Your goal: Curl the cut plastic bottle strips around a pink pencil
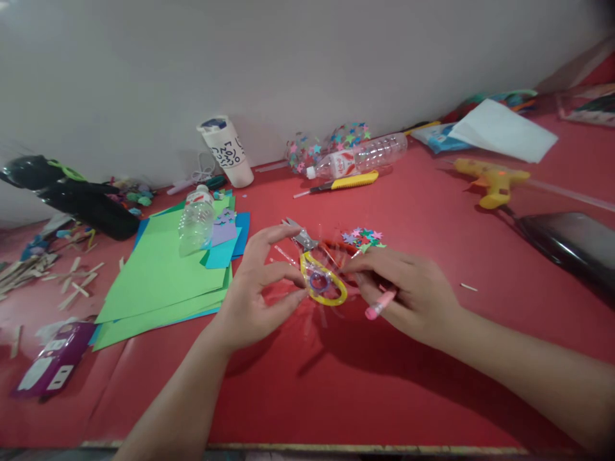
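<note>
Between the thumb and fingers of my left hand [254, 288] is the edge of a clear plastic piece with thin strips spreading outward. A purple ring [318, 280] shows at its middle. My right hand [408, 288] is closed around a pink pencil-like stick [381, 303], its blunt pink end pointing toward me and its other end close to the plastic strips. Behind the clear piece lie scissors [324, 301] with a yellow loop and a red-orange one, blades pointing away to the left. Small coloured paper stars [362, 238] are heaped just beyond my right hand.
Green paper sheets [163, 269] and a cut bottle [196, 224] lie left. Farther back are a white tumbler [228, 153], a clear bottle [365, 157] and a yellow cutter [355, 180]. A yellow glue gun [494, 182] lies right, a black bottle [86, 198] far left.
</note>
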The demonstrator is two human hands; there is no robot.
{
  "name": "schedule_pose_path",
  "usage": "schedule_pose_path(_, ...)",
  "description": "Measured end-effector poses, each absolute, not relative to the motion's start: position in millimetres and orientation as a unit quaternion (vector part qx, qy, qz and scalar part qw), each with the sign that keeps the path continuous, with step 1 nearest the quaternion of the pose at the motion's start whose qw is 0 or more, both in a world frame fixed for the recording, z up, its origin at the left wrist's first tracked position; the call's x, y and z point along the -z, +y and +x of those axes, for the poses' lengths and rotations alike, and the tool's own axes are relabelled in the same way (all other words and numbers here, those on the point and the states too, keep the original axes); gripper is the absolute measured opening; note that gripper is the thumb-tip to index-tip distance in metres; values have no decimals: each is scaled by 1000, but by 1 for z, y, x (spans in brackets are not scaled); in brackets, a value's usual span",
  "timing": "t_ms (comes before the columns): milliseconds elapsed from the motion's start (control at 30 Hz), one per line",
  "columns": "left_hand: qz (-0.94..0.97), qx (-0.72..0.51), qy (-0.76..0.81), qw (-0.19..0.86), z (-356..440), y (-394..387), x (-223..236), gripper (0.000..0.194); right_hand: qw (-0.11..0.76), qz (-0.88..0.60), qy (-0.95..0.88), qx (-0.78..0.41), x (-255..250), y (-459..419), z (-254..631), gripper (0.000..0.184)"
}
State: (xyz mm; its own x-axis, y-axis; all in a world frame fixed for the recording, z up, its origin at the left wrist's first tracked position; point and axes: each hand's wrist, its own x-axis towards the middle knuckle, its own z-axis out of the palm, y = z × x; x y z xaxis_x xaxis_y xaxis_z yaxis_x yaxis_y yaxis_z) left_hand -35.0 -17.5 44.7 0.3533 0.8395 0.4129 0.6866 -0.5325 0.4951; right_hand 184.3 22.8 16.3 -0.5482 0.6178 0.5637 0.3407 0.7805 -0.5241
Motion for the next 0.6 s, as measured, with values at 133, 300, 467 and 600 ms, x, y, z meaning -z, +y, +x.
schedule_pose_path(133,820,-329,458,98,-34,-18,-44,9,393,-335,-832,-203,-20,23,185,11)
schedule_pose_path(300,775,-413,466,110,-38,-20,-45,12,405,-368,-800,-245,-22,20,184,11)
schedule_pose_path(467,751,-441,474,127,-41,-21,-46,12,394,-392,-766,-323,-24,20,185,17)
schedule_pose_path(600,795,-359,474,120,-38,-20,-45,10,412,-384,-769,-302,-26,23,186,15)
